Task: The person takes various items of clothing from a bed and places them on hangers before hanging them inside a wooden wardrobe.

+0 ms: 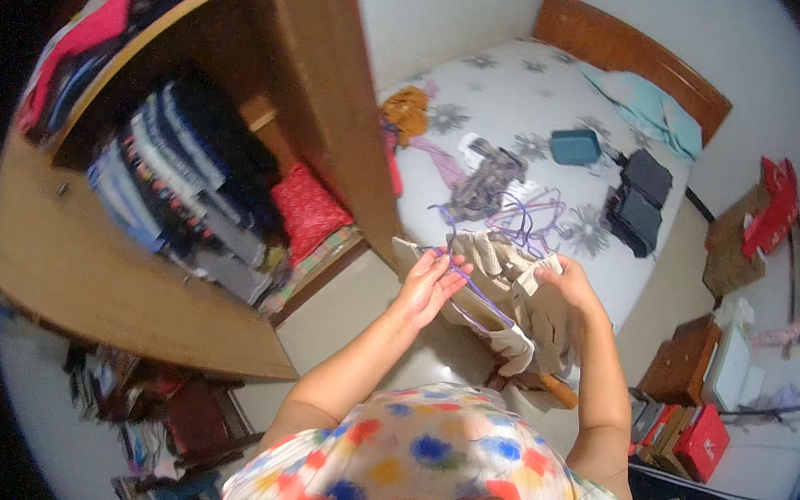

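My left hand [431, 289] holds a purple clothes hanger [484, 297] near its neck, the fingers partly spread. A cream garment [514, 345] hangs on that hanger. My right hand [566, 283] pinches the light checked edge of a tan garment [542, 318], just right of the hanger. Behind my hands, more purple hangers [531, 218] lie in a tangle on the bed's edge. A crumpled grey-brown garment [491, 180] lies beside them.
An open wooden wardrobe [316, 67] with hanging clothes [187, 184] stands at the left. On the bed [476, 87] are a teal box [575, 147], dark folded clothes [640, 198] and an orange-brown cloth [406, 113]. Red and brown boxes [702, 443] stand at the lower right.
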Demonstrator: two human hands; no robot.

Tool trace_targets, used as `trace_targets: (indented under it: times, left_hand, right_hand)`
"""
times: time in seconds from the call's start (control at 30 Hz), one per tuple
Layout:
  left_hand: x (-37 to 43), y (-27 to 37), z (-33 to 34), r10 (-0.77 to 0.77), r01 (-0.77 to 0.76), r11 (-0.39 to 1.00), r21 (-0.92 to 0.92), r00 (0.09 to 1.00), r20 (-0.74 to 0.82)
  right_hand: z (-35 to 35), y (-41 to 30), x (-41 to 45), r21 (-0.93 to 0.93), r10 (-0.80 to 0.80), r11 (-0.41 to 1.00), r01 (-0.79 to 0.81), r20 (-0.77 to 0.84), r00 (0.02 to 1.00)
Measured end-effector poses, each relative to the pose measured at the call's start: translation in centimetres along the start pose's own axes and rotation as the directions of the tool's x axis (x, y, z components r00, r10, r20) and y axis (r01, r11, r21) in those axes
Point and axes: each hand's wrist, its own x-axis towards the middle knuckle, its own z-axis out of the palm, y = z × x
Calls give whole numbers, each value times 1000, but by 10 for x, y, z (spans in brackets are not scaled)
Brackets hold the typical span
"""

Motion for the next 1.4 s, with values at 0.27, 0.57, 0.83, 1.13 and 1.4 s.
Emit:
trace_targets:
  times: [0.27,0.57,0.83,1.13,1.4]
  left_hand:
    - [-65,73,-10,82,-81,980,184,997,2]
    - [-55,157,-31,274,-177,867,465,950,-148]
    - [-72,186,-78,764,-319,292,902,645,-19]
    - [-34,189,-94,861,56,-57,997,508,21]
    - [7,272,-128,970,-243,146,959,224,-91]
  right_hand:
    - [142,-90,-23,304,-105,952,34,221,970]
    - [252,-142,27,433,-239,897,85,314,919]
    - [328,-198,113,687,-321,727,-25,372,871]
    - [394,-248,201,687,-401,726,-25,452,797]
    - [420,-280,264,720,-444,693,-32,461,768]
